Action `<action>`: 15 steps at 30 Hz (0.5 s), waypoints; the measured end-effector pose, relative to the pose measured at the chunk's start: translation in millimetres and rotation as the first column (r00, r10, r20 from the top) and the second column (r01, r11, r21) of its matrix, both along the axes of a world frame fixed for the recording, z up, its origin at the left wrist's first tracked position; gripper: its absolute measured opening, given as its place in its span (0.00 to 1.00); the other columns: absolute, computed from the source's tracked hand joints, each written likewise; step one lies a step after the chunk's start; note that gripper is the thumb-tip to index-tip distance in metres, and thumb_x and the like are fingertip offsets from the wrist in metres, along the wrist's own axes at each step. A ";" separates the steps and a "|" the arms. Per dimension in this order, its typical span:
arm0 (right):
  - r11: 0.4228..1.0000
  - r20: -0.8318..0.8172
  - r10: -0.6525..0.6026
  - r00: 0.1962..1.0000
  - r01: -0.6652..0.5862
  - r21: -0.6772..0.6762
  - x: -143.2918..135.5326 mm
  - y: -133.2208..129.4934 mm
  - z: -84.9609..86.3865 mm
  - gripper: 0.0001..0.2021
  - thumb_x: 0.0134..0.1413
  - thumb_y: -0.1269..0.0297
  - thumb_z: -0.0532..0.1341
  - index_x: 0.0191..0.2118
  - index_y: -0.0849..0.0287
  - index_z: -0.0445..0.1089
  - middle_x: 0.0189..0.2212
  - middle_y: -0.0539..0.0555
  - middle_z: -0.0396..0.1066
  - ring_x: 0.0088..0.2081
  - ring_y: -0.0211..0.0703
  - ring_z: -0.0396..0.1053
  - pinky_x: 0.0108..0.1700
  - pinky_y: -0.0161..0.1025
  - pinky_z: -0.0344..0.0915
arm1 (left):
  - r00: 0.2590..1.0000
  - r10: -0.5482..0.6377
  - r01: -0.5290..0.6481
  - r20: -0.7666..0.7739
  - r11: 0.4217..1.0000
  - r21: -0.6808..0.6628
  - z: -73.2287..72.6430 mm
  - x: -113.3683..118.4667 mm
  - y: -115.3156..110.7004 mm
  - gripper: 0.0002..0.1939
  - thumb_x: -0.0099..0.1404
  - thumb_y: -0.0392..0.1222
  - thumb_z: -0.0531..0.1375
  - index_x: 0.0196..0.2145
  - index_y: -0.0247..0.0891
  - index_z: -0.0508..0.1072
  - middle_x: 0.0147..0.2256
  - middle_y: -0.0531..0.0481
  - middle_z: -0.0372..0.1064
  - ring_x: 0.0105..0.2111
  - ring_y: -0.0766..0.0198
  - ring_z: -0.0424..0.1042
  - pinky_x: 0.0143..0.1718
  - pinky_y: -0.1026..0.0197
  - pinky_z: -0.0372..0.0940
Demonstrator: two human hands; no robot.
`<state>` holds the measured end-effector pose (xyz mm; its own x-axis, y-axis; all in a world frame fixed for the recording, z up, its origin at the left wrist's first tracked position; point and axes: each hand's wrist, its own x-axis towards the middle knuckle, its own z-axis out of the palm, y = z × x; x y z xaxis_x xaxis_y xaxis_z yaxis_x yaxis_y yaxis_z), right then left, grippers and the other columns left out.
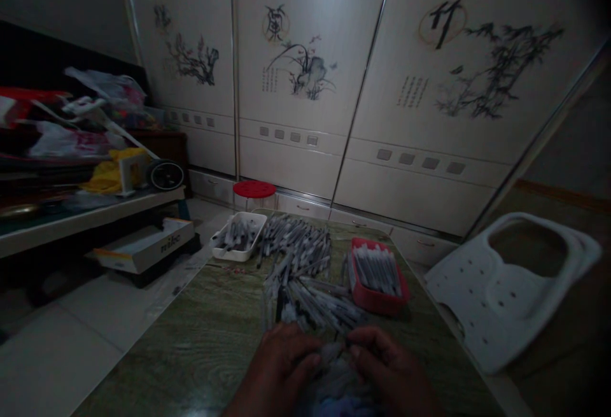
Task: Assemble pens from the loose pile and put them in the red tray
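Observation:
My left hand (pixel 286 363) is low in the view, over the near part of the table, its fingers bent beside a heap of small translucent pieces (pixel 331 366). Across from it, my right hand (pixel 377 356) pinches its thumb and forefinger together near a small dark tip; what it holds is too dim to make out. Beyond both hands lies a large loose pile of pens (pixel 305 245) with grey and clear barrels. A red basket (pixel 382 302) at the right is filled with upright-leaning pens. A white tray (pixel 233 254) at the back left contains more pens or pen parts.
The wooden-patterned table (pixel 191 340) extends under everything. A red stool (pixel 254 189) stands behind it, a white plastic chair (pixel 506 289) at the right. On the left are a cluttered bench (pixel 95 210) and an open box (pixel 147 245). Sliding cabinet doors (pixel 286 118) form the background.

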<state>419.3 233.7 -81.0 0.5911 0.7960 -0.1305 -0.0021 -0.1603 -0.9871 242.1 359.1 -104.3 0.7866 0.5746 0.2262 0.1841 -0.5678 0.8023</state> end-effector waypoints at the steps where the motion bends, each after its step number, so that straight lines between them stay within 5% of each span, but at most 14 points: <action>1: 1.000 -0.001 0.001 1.000 -0.001 0.001 0.7 -0.8 -1.2 0.17 0.43 0.49 0.70 0.34 0.58 0.78 0.21 0.48 0.71 0.23 0.39 0.66 0.26 0.35 0.60 | 1.000 0.002 -0.002 0.001 1.000 0.004 -0.6 0.9 0.0 0.11 0.71 0.47 0.59 0.43 0.47 0.82 0.37 0.47 0.75 0.41 0.56 0.71 0.44 0.57 0.60; 15: 0.999 0.176 0.045 0.983 -0.042 -0.020 7.8 -9.0 -8.2 0.13 0.50 0.55 0.65 0.36 0.57 0.80 0.28 0.51 0.77 0.29 0.44 0.69 0.31 0.37 0.62 | 0.998 -0.010 0.013 -0.060 0.998 0.058 -4.0 5.9 -2.3 0.10 0.70 0.46 0.60 0.42 0.47 0.82 0.37 0.48 0.75 0.42 0.55 0.71 0.44 0.56 0.59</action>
<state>427.1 224.7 -89.1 0.5709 0.8201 -0.0397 0.1795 -0.1719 -0.9686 248.0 356.8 -108.3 0.8062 0.5527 0.2111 0.2242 -0.6156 0.7555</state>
